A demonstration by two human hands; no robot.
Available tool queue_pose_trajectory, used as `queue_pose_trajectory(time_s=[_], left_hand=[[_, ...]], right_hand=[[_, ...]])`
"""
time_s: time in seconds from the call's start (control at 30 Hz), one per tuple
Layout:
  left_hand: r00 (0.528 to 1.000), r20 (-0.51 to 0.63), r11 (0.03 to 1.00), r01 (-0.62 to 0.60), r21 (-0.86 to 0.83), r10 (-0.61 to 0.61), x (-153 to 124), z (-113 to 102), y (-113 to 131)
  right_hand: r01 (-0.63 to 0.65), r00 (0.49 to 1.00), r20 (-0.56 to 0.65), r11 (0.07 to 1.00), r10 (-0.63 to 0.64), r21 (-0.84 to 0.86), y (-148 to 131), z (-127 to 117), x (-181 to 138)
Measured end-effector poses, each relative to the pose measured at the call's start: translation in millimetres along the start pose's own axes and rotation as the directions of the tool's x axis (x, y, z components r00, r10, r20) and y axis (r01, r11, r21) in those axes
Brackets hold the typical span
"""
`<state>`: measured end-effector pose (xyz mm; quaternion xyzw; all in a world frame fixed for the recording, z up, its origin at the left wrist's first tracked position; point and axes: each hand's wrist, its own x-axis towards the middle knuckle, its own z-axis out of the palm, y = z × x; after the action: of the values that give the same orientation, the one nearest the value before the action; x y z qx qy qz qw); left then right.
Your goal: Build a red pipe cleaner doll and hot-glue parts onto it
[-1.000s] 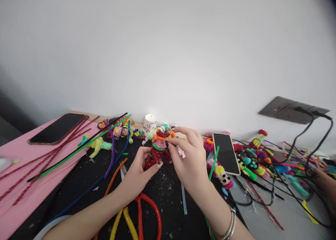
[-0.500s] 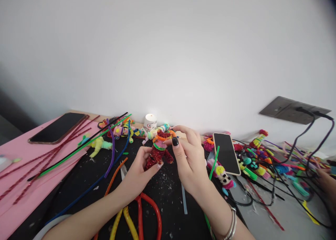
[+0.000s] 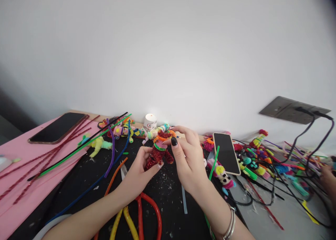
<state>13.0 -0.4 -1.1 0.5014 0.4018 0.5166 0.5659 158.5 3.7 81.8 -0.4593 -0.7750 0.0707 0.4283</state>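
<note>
While the left hand [image 3: 136, 171] is clasping the red pipe-cleaner doll [image 3: 158, 153], the right hand [image 3: 187, 163] is pinching its orange loop [image 3: 160, 138]; keeping the body steady is advisable.

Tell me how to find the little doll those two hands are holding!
Start at the black mat under the white wall. Near its far edge, the left hand and right hand pinch a fuzzy doll. It alone is sparkly dark red, with an orange collar.
</note>
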Motion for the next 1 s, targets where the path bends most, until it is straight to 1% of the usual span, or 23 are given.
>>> queue_pose_trajectory(time_s=[0.47, 0.7, 1.0], left_hand=[[1.0, 0.008, 1.0, -0.012, 0.004, 0.012, -0.5, -0.3, -0.1], [1.0, 0.008, 1.0, -0.014, 0.004, 0.014, 0.3, 0.5, -0.3], [1.0, 0.011, 1.0, -0.019, 0.004, 0.019, -0.1, -0.2, -1.5]], right_hand=[[-0.003, 1.0, 0.011, 1.0, 0.003, 0.002, 0.5, 0.7, -0.9], [-0.002, 0.999, -0.049, 1.0, 0.002, 0.01, 0.1, -2.6, 0.0], [-0.042, 0.999, -0.002, 0.999, 0.042, 0.025, 2.3, 0.2, -0.5]])
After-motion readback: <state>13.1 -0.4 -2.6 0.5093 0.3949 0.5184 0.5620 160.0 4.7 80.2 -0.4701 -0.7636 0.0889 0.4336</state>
